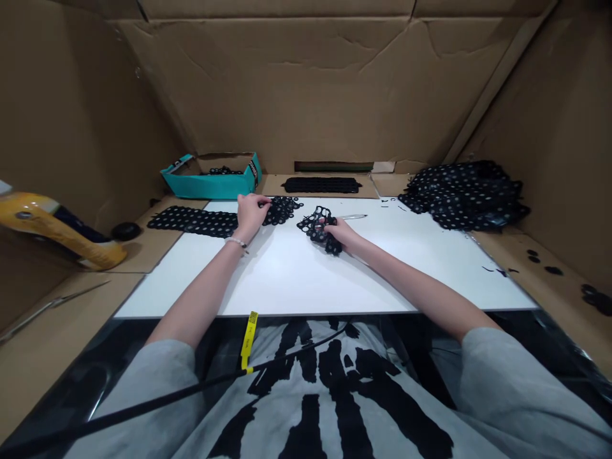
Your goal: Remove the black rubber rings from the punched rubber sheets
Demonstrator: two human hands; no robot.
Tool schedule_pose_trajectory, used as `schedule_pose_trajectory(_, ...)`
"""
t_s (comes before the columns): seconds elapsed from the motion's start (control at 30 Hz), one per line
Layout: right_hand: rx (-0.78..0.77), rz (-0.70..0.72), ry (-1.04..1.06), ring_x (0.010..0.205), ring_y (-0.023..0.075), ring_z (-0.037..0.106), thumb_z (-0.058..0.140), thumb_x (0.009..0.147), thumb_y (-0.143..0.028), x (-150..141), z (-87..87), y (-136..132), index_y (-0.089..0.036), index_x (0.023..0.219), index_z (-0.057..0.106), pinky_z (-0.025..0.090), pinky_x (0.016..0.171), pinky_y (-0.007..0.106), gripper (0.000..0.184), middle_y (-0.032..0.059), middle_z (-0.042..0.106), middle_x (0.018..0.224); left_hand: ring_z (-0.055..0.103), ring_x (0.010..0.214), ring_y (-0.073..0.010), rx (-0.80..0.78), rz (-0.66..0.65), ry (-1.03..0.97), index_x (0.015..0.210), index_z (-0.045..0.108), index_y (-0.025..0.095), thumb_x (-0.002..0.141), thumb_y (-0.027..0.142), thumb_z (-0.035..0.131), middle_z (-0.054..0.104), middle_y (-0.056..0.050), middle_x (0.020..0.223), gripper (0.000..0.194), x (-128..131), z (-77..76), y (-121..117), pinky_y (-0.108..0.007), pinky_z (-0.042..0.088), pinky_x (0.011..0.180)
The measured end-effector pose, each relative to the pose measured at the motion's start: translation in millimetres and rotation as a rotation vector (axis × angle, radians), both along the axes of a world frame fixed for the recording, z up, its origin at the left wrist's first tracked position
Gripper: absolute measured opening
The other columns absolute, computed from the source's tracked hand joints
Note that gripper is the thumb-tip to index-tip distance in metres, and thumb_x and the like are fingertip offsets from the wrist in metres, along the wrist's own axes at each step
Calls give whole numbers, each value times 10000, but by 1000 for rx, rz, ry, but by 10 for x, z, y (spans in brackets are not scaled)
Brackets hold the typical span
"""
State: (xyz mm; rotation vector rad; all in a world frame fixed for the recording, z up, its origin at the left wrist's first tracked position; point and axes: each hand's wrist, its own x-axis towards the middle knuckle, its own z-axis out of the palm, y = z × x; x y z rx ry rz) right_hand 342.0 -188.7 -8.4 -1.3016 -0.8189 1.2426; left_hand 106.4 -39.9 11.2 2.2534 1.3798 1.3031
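Observation:
My right hand [340, 233] is closed on a crumpled black net of joined rings [318, 226], held over the white board [306, 287]. My left hand [253, 217] has its fingers pinched at a small heap of loose black rings [283, 210]. What lies between those fingertips is too small to make out. Beside the left wrist stretches a flat strip of black perforated sheet [191, 220]. A clear slim pen-like tool [354, 217] lies just behind my right hand.
An open teal box [210, 186] with black rings stands back left. A folded black strip [321, 185] lies at the back. A large perforated black pile [466, 194] sits at right. Scissors [57, 303] and a yellow bottle [57, 223] are at left. Cardboard walls surround the board.

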Motion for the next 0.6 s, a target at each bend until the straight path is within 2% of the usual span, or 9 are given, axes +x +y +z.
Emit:
schedule_pose_trajectory(0.1, 4, 11, -38, 822, 186, 688, 595, 629, -70, 5, 2, 4, -179, 901, 689, 575, 792, 315, 308, 19, 748, 835, 551, 1084, -363, 73, -30, 58, 903, 785, 227, 816, 259, 694, 717, -131, 944, 129, 83, 42, -112, -518, 411, 1026)
schedule_pose_trajectory(0.17, 17, 24, -48, 825, 183, 678, 612, 635, -98, 6, -4, 5, -175, 848, 687, 564, 781, 298, 238, 19, 746, 838, 579, 1009, -331, 37, -168, 114, 919, 792, 222, 819, 327, 709, 728, -114, 906, 167, 206, 92, -257, -490, 421, 1007)
schedule_pose_trajectory(0.23, 37, 51, -45, 817, 178, 667, 611, 637, -114, 6, -3, -1, -170, 807, 683, 554, 772, 285, 193, 17, 741, 824, 611, 945, -295, -73, -375, 184, 906, 801, 225, 791, 410, 741, 756, -85, 880, 226, 353, 118, -427, -443, 441, 977)
schedule_pose_trajectory(0.3, 56, 59, -56, 776, 167, 647, 596, 628, -111, 6, 15, -13, -168, 792, 685, 544, 746, 270, 195, 4, 723, 767, 639, 924, -273, -190, -505, 193, 923, 809, 220, 762, 481, 758, 780, -78, 911, 311, 491, 104, -583, -384, 469, 908)
schedule_pose_trajectory(0.4, 52, 44, -27, 681, 159, 608, 572, 629, -120, 14, 60, -31, -173, 785, 674, 529, 650, 264, 194, -8, 679, 681, 671, 884, -250, -344, -536, 108, 899, 810, 181, 751, 555, 741, 790, -97, 944, 408, 630, 40, -727, -328, 479, 789)
schedule_pose_trajectory(0.5, -2, 108, 83, 635, 170, 597, 592, 711, -220, 31, 97, -45, -172, 754, 655, 517, 577, 278, 90, 27, 667, 666, 668, 851, -231, -427, -514, 30, 850, 800, 162, 710, 554, 764, 788, -94, 919, 418, 681, -13, -771, -313, 466, 739)
schedule_pose_trajectory(0.6, -1, 135, 49, 595, 148, 564, 687, 750, -348, 37, 101, -60, -175, 731, 653, 460, 512, 249, 177, 32, 657, 653, 649, 808, -207, -459, -526, -26, 834, 797, 163, 661, 515, 808, 783, -77, 885, 393, 692, -43, -783, -305, 455, 722)
